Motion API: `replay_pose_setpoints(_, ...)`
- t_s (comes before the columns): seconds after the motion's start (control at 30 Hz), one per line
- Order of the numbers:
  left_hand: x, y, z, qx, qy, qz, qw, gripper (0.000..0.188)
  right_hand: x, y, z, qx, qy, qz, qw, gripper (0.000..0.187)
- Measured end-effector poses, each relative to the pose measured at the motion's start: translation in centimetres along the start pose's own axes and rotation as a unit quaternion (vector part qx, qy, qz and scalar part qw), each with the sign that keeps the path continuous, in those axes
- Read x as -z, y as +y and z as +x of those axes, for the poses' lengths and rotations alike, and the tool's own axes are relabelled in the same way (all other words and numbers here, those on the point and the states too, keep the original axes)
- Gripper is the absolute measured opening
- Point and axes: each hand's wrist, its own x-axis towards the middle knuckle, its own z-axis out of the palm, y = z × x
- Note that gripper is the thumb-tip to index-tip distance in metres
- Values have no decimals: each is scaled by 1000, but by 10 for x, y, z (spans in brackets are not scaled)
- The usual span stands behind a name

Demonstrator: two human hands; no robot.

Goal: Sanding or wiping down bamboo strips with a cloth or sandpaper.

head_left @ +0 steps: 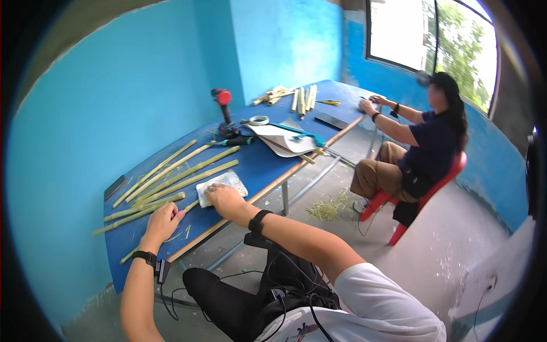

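Fingers closed, my left hand (163, 223) grips a thin bamboo stick (192, 207) low over the blue table (268, 154). That stick runs from the near left, under the hand, toward a whitish patterned sheet (232, 183). My right hand (223, 199) is closed on this sheet at the stick's far end; whether it is paper or cloth I cannot tell. The right fingertips are partly hidden. Beyond my left hand lie several longer green bamboo sticks (188, 182), roughly side by side. Thin shavings are scattered among them.
A red and black cordless drill (225, 111) stands toward the wall. Near it are a roll of tape (258, 120), white sheets (279, 138) and a teal tool (310, 137). Cut bamboo pieces (305, 101) lie farther off. Another person (436, 125) sits on a red chair (456, 171).
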Motion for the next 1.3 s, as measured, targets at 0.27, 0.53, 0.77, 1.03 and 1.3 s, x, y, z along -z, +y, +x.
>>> replay_pose_setpoints(0.27, -11, -13, -14, 98, 105, 21, 990, 26, 39, 32, 3, -87, -111, -61, 988, 11)
replay_pose_setpoints(0.53, -19, -11, -8, 63, 130, 10, 990, 22, 17, -6, 13, 6, -99, -90, 991, 8)
replay_pose_setpoints(0.77, -14, -6, -12, 104, 120, -5, 987, 21, 34, 21, 3, -33, -113, -28, 993, 10)
replay_pose_setpoints(1.03, -26, -18, -8, 128, 138, -45, 981, 23, 26, 40, -5, -20, -110, -107, 988, 17)
replay_pose_setpoints(1.3, -26, -14, -13, 141, 161, -32, 976, 24, 3, -37, 0, 74, -71, -14, 995, 25)
